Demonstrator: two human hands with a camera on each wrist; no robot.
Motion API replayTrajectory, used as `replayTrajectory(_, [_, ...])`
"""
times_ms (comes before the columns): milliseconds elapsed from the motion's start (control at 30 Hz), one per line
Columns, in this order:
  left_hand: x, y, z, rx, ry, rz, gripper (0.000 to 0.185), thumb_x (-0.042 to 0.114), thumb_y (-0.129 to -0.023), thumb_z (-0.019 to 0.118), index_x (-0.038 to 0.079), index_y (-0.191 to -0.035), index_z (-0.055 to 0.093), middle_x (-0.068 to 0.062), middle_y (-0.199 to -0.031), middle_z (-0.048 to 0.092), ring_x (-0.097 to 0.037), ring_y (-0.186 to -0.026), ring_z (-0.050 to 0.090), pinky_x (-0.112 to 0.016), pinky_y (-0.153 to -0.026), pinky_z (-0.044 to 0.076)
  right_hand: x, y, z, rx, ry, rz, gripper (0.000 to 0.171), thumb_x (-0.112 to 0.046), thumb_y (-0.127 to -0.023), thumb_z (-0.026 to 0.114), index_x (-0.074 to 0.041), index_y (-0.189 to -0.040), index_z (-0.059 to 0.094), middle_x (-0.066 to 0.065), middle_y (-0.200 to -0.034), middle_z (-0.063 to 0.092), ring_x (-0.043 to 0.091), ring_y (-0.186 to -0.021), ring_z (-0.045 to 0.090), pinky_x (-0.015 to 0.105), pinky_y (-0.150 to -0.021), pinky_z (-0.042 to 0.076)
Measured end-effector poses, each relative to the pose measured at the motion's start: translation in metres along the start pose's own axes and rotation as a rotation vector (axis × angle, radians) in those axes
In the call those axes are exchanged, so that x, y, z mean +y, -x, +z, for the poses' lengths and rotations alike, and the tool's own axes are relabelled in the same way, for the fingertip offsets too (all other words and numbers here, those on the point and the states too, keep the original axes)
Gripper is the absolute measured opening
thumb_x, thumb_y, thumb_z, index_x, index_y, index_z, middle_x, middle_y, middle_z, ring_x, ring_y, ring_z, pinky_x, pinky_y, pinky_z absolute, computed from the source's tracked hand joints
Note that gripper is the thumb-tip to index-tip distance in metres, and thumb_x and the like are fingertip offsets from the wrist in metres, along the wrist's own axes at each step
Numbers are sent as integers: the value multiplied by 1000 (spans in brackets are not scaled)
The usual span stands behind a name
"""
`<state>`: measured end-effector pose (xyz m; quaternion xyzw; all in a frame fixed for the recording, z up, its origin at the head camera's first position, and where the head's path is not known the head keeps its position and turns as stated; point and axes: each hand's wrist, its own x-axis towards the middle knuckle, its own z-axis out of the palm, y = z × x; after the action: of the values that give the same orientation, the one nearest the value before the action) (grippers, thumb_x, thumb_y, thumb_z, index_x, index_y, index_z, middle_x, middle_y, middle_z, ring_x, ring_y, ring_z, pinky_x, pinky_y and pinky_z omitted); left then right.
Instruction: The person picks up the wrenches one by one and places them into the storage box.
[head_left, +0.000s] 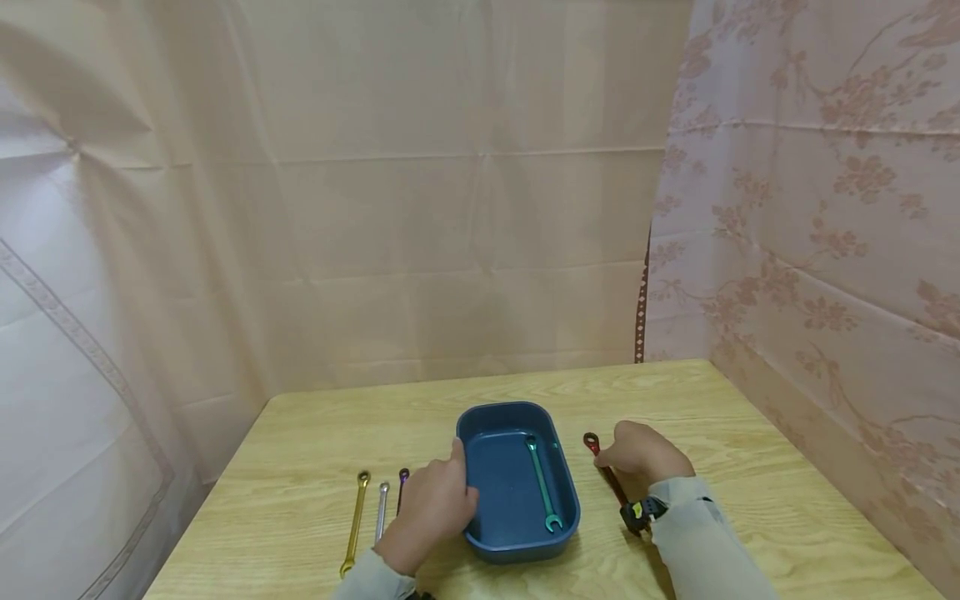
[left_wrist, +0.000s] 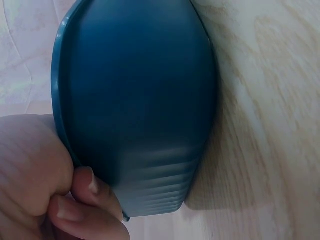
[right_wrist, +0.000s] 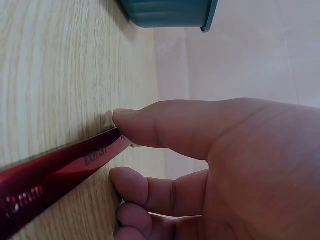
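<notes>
Left hand (head_left: 431, 508) fingers curled on tray (head_left: 517, 546) rim on the bench (head_left: 300, 467), right hand (head_left: 641, 454) fingers pinching red wrench (head_left: 606, 475) lying flat just right of tray; shallow pinch on thin shank could slip.

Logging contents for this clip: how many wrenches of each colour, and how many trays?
Green wrench, in the tray: 1
Red wrench: 1
Gold wrench: 1
Silver wrench: 1
Purple wrench: 1
Blue tray: 1
Total: 6

Both hands bare: left hand (head_left: 431, 508), right hand (head_left: 641, 454). Light grey long sleeves (head_left: 705, 542) on both arms. Black wrist unit with yellow marking (head_left: 641, 512) on right wrist.
</notes>
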<state>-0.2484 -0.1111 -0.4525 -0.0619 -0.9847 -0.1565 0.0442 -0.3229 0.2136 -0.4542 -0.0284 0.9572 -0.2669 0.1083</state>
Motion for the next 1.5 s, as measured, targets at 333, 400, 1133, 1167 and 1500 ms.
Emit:
replayTrajectory(333, [-1, 0, -1, -2, -1, -5, 78, 28, -91, 69, -1, -156, 39, -1, -56, 50, -18, -46, 46, -33, -44, 35, -4, 1, 2, -3, 12, -1, 28, -25, -87, 75, -6, -82, 56, 2, -75, 38, 21, -67, 42, 36, -61, 35])
replayTrajectory(400, [-2, 0, 0, -1, 1, -7, 78, 28, -91, 68, -1, -157, 38, 0, -56, 50, -18, -46, 46, -33, -44, 35, -5, 0, 3, 0, 20, -3, 26, -23, -85, 75, -7, -79, 55, 2, -73, 37, 20, -64, 40, 35, -59, 33])
replayTrajectory(1133, [-1, -1, 1, 1, 3, 6, 76, 27, -91, 67, -2, -156, 39, 0, -53, 49, -17, -43, 44, -32, -42, 33, -7, -3, 7, 13, 91, -24, 25, -21, -80, 71, -13, -68, 50, -1, -66, 36, 16, -56, 37, 31, -53, 29])
replayTrajectory(1167, [-1, -1, 1, 1, 3, 7, 76, 27, -91, 67, -2, -156, 39, 0, -53, 49, -16, -43, 43, -32, -42, 33, -8, -2, 7, 13, 94, -23, 26, -21, -80, 71, -13, -68, 50, -1, -66, 36, 16, -56, 36, 31, -53, 28])
replayTrajectory(1500, [-1, 2, 0, 18, 3, 28, 76, 23, -90, 66, -5, -155, 38, 0, -54, 49, -16, -42, 43, -31, -41, 33, -8, -1, 7, -3, 78, -25, 22, -20, -86, 67, -10, -71, 54, 0, -65, 37, 16, -54, 35, 31, -53, 29])
